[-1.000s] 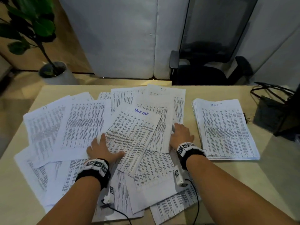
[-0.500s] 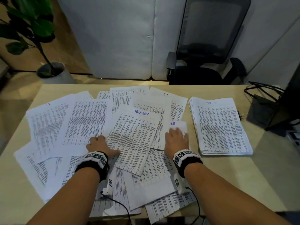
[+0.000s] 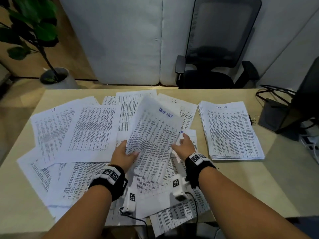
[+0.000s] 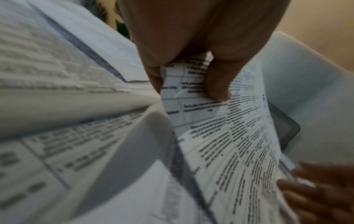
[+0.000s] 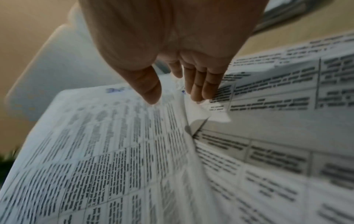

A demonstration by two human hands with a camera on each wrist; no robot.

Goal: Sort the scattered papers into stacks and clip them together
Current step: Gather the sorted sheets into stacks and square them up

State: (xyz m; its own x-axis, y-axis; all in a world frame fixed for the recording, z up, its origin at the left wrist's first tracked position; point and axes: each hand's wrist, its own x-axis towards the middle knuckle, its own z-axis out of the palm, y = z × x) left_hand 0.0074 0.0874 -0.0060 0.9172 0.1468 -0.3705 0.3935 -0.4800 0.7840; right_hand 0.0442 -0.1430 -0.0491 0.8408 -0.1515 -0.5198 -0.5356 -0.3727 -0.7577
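Note:
Printed sheets lie scattered and overlapping across the left and middle of the desk. A squared-up stack headed "Task List" lies at the right. My left hand pinches the lower left edge of one sheet headed "Task List" in blue and holds it tilted above the pile. In the left wrist view the thumb lies on top of this sheet. My right hand is at the sheet's right edge, its fingers straight, touching a paper below.
A black office chair stands behind the desk, and a potted plant is on the floor at the far left. A dark device with cables sits at the desk's right. A small dark object lies beside the stack.
My left hand has picked the blue-titled sheet up off the pile and tilted it. My right hand has lifted from the papers to the sheet's right edge.

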